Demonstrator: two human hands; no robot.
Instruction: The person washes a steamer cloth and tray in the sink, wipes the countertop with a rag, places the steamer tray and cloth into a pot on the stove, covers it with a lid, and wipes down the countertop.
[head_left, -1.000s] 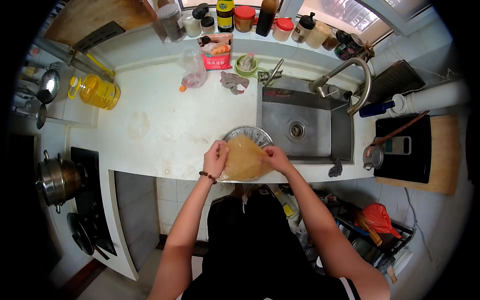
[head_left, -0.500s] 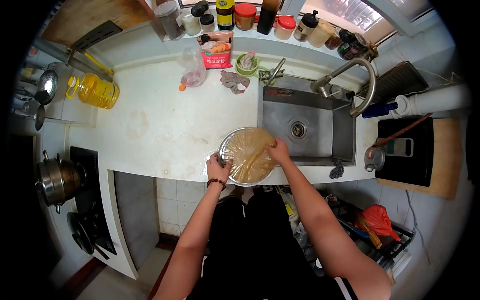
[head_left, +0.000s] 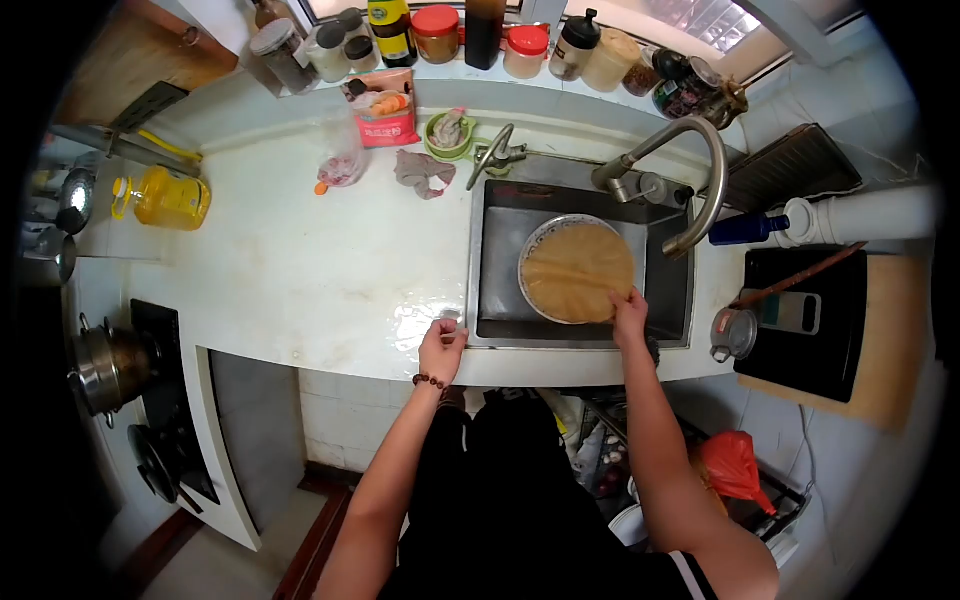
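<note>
- The right hand [head_left: 630, 312] has a narrow grip, thumb and fingers closed at the lower right edge of the brown sheet [head_left: 578, 270]; whether it also pinches the rim beneath, I cannot tell.
- The brown sheet lies over the round tray [head_left: 523, 262], whose pale rim shows around its upper and left sides. Both are in the sink [head_left: 500, 305] – toward the right of the basin, on the person's side of the faucet [head_left: 718, 180].
- The left hand [head_left: 442, 348] is at the front of the counter [head_left: 270, 270], just left of the sink, its fingers bent (a beaded bracelet [head_left: 430, 381] circles the wrist). I cannot tell if it holds anything.
- Beside that hand, the counter has a shiny wet patch [head_left: 412, 325].
- Farther back, a gray cloth [head_left: 425, 175] lies near the green bowl [head_left: 432, 140] – both left of the faucet.
</note>
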